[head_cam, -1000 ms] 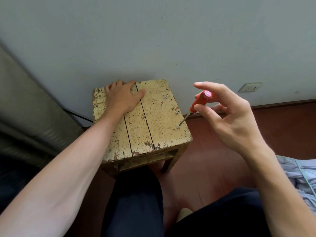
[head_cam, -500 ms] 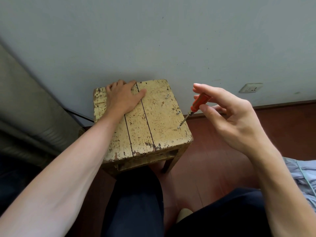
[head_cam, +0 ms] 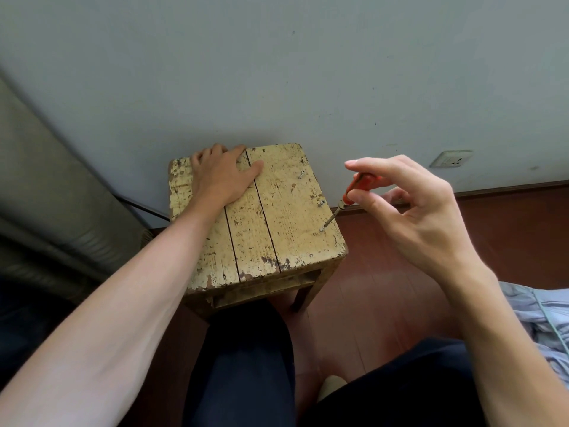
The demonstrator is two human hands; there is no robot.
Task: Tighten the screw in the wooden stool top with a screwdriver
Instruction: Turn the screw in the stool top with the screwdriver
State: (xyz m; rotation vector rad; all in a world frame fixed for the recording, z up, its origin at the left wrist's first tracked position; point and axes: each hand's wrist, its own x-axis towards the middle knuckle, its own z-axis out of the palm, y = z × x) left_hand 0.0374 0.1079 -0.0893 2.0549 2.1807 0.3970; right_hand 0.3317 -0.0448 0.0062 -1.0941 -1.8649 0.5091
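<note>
A worn wooden stool (head_cam: 286, 241) with flaking yellow paint stands against the wall. My left hand (head_cam: 220, 177) lies flat on the far left of its top, fingers spread. My right hand (head_cam: 409, 208) pinches the orange handle of a small screwdriver (head_cam: 354, 188) between thumb and fingertips. The thin shaft slants down to the left, and its tip sits on a screw (head_cam: 322, 230) near the right edge of the top. Two other screws (head_cam: 321, 203) stick up further back along that edge.
The grey wall (head_cam: 308, 72) rises right behind the stool, with a socket (head_cam: 451, 158) low on the right. Red-brown floor (head_cam: 369, 288) surrounds the stool. My dark-trousered legs (head_cam: 246, 365) are below it. Pale cloth (head_cam: 542, 312) lies at the right, grey upholstery (head_cam: 46, 211) at the left.
My right fingers have closed further over the screwdriver handle, hiding its pink end, and have rolled it a little. The tip stays on the screw. My left hand has not moved.
</note>
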